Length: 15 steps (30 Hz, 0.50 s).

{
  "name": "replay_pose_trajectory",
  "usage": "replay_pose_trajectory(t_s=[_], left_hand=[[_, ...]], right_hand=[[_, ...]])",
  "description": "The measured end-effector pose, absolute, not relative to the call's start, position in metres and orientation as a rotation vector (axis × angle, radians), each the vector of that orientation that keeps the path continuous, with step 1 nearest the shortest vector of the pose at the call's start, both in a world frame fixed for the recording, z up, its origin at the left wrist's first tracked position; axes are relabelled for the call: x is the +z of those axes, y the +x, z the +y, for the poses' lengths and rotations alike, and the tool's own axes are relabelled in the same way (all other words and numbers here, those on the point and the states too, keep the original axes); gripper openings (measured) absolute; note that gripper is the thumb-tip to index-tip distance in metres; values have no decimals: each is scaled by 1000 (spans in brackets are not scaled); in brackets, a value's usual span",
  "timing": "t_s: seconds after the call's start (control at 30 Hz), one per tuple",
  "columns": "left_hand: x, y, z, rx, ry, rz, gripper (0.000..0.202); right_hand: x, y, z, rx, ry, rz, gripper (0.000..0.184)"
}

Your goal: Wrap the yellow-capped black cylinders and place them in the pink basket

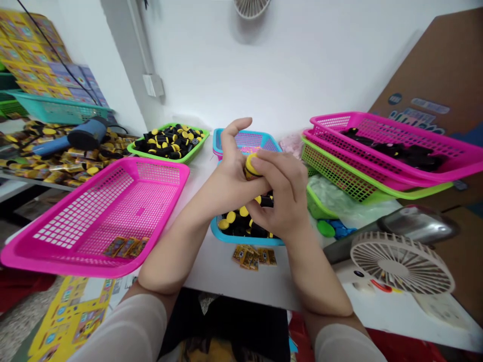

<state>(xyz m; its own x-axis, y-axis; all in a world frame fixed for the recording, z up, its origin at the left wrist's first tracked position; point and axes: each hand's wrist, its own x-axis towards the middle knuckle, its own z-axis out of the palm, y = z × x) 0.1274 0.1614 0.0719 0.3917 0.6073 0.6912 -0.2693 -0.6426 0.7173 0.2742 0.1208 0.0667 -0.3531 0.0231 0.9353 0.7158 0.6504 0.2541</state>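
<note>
Over the middle of the table, both hands meet at a small tube with a yellow cap (pixel 250 167). My left hand (pixel 234 173) grips it from the left, one finger raised and bent away. From the right, the fingers of my right hand (pixel 285 188) close on the same tube and touch its cap; they hide its lower part. Just below the hands is a blue basket (pixel 247 240) of black tubes with yellow caps. In front of it, several small printed orange packets (pixel 253 256) lie on the white table (pixel 211 271).
At left, a pink basket (pixel 101 218) holds several packets; behind it stands a green basket (pixel 169 141) of black-and-yellow tubes. Wrapped tubes and a blue heat gun (pixel 85 136) lie further left. Stacked baskets (pixel 377 151) and a small fan (pixel 400 266) occupy the right.
</note>
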Motion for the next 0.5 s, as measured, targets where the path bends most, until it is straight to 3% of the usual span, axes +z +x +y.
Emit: replay_pose_trajectory(t_s=[0.3,0.5], left_hand=[[76,122,155,1201,1905,207,81],[70,136,152,1315,1941,287,85]], right_hand=[[76,279,116,-652,-445,-1863,50],[71,285,118,-859,-467,-1773,46]])
